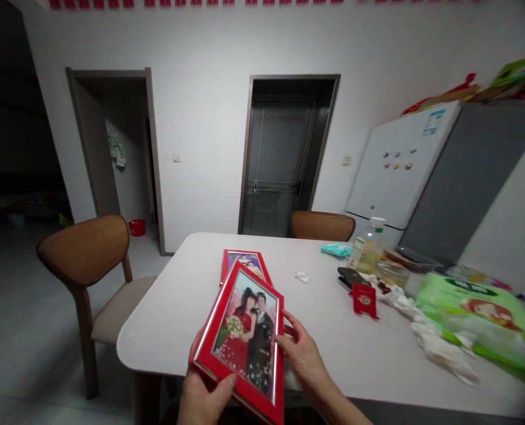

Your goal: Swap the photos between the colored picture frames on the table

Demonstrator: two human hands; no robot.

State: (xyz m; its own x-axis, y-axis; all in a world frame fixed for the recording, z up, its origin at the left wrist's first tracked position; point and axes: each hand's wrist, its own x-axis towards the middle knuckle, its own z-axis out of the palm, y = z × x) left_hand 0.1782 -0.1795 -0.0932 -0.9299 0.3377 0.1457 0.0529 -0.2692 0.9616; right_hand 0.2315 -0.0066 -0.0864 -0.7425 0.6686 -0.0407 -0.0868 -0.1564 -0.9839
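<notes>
A red picture frame (pixel 216 339) with a photo of two people in formal dress is held tilted above the near edge of the table. My left hand (pixel 203 392) grips its lower left corner, with the thumb on the front of the border. At its right edge, my right hand (pixel 304 357) is closed on the frame with thumb and fingers. A second red picture frame (pixel 245 262) lies on the table just beyond, partly hidden behind the held one.
On the white table (pixel 174 295) are a crumpled tissue (pixel 301 275), a red card (pixel 364 301), a dark phone (pixel 351 276), a bottle (pixel 368 248) and a green tissue pack (pixel 479 313). Wooden chairs stand at the left (pixel 85 248) and far side (pixel 323 224).
</notes>
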